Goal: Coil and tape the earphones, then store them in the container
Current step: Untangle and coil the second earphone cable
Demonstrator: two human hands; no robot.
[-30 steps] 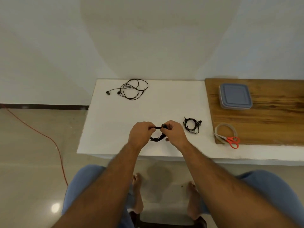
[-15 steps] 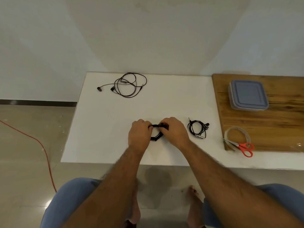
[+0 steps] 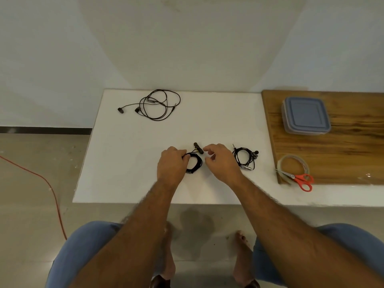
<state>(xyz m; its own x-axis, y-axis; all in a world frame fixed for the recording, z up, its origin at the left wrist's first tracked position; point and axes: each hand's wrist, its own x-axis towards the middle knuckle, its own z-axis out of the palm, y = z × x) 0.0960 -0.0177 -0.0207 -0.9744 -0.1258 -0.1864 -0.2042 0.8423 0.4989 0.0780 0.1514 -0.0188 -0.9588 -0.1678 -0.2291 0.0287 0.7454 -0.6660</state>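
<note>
**Right hand off the coil, tape not yet applied**

Whereas half a second ago both hands pinched the black coil together, now only the left hand grips it, fingers curled round the coil's left edge. Right hand lifted clear and relaxed, fingers loosely bent, holding nothing, hovering just beside the bundle. Coiled earphones resting on the white desk, with two dark earbuds poking out at the far side. Probably means winding is finished and a reach for tape comes next (a judgement only).

Thin, springy rubbery cable, likely to loosen if let go. Second coiled pair just right of the free hand, small metal plug showing at its near edge. Third pair lying loose and tangled at the far left of the desk. Clear tape roll, glossy ring, on the wooden board, with red-handled scissors laid across it. Container with its flat grey-blue lid shut, translucent plastic, rounded corners, farther back on the board.
</note>
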